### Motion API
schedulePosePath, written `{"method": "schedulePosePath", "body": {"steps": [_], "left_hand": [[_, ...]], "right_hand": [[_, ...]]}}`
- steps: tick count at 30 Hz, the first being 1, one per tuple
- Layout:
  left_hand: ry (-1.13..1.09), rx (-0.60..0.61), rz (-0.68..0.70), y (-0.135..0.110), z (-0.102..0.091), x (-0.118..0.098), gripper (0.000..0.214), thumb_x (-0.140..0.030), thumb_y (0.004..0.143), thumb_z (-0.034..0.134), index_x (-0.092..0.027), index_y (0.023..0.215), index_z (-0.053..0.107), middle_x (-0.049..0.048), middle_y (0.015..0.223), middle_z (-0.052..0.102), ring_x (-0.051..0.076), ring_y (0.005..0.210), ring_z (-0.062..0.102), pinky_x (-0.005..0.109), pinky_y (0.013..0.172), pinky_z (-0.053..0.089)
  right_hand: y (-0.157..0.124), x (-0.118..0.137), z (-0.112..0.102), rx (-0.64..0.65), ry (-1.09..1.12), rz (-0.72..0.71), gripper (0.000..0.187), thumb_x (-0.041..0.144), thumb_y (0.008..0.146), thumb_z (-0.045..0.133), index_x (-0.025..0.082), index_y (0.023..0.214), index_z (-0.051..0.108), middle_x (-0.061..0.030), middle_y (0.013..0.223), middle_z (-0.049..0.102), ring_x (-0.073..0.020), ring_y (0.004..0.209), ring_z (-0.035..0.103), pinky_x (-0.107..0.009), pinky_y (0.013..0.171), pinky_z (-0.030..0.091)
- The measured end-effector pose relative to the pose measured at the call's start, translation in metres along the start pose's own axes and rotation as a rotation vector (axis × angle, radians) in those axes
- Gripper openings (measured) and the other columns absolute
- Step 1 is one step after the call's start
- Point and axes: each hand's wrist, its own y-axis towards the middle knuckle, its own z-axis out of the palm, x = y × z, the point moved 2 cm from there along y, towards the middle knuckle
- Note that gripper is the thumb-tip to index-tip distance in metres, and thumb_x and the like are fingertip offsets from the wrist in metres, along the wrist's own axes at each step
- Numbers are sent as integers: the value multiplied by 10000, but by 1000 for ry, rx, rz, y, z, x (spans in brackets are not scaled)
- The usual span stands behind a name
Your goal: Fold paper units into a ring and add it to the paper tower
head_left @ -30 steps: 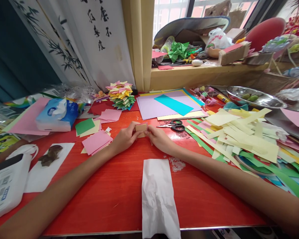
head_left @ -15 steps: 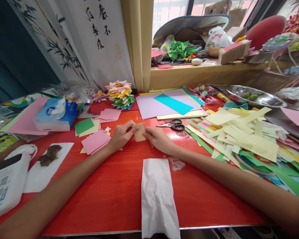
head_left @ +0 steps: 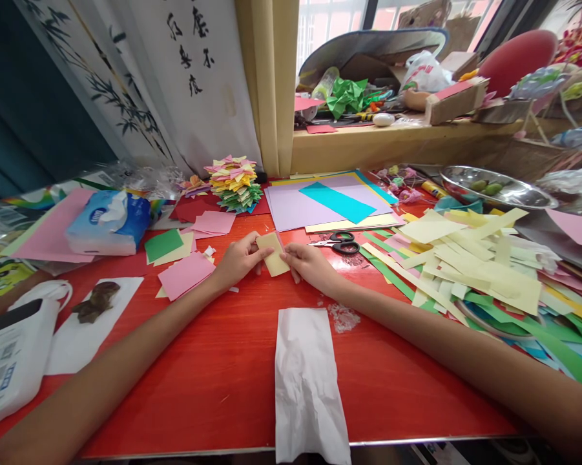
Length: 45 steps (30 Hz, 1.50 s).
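Note:
Between my two hands, above the red table, is a small pale yellow piece of paper. My left hand pinches its left edge, thumb in front. On the other side my right hand is closed on the right edge. Whether it is one sheet or several stacked or folded layers, I cannot tell. Black-handled scissors lie just beyond my right hand. Close to my left forearm rest pink paper squares, a green square and more pink squares.
A white paper hangs over the table's front edge. Paper strips heap at the right, near a metal bowl. Large sheets and a folded-paper stack stand behind. A tissue pack sits left.
The paper between my hands has turned and tilted, now showing a brighter yellow face. My right hand has shifted slightly nearer to me; the surrounding things stay put.

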Motion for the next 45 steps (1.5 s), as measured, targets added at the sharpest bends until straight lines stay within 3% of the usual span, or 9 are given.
{"method": "schedulePosePath", "body": {"steps": [8, 14, 20, 27, 36, 41, 45], "left_hand": [[-34, 62, 28, 2, 5, 4, 302, -399, 758, 577, -200, 847, 368, -2, 798, 616, 107, 601, 576, 222, 544, 449], [79, 73, 36, -1, 5, 2, 208, -346, 812, 509, -201, 842, 363, -48, 657, 563, 87, 499, 522, 204, 498, 406], [-3, -111, 110, 1, 2, 0, 368, -315, 791, 541, -225, 1121, 403, 4, 841, 581, 107, 653, 578, 210, 578, 459], [-138, -127, 100, 4, -1, 4, 335, -277, 795, 537, -245, 1115, 445, -9, 858, 496, 46, 507, 519, 189, 486, 451], [-332, -95, 92, 7, -3, 5, 289, -246, 793, 535, -214, 1070, 458, 14, 941, 522, 46, 537, 547, 206, 487, 507], [-232, -42, 56, 5, -1, 4, 273, -348, 815, 511, -200, 1044, 493, 36, 1000, 531, 82, 645, 565, 232, 554, 513], [35, 28, 154, 0, 3, -4, 382, -380, 756, 594, -213, 1082, 487, 41, 1033, 515, 119, 785, 550, 244, 669, 490]], "right_hand": [[0, 1, -2, -35, 29, 30, 183, 262, 866, 407, 169, 736, 497, 73, 401, 431, -81, 378, 426, -198, 466, 320], [1, 0, -1, 7, -18, 32, 201, 286, 871, 401, 177, 714, 464, 78, 365, 432, -81, 362, 418, -191, 463, 320], [0, 0, 0, -6, 36, 42, 206, 301, 875, 407, 182, 716, 460, 81, 362, 427, -77, 342, 404, -189, 435, 310], [1, -4, 0, -48, 127, 44, 297, 394, 903, 320, 176, 758, 461, 60, 382, 455, -83, 358, 454, -177, 405, 320], [2, -5, 1, -55, 154, 47, 194, 341, 886, 385, 184, 850, 493, 63, 477, 481, -83, 381, 501, -175, 387, 338], [3, -4, 1, -46, 176, 34, 165, 327, 864, 422, 188, 781, 451, 66, 523, 481, -81, 385, 503, -185, 383, 349], [0, 1, 1, -50, 149, 42, 202, 331, 836, 472, 200, 989, 481, 59, 596, 523, -87, 421, 525, -194, 391, 373]]}}
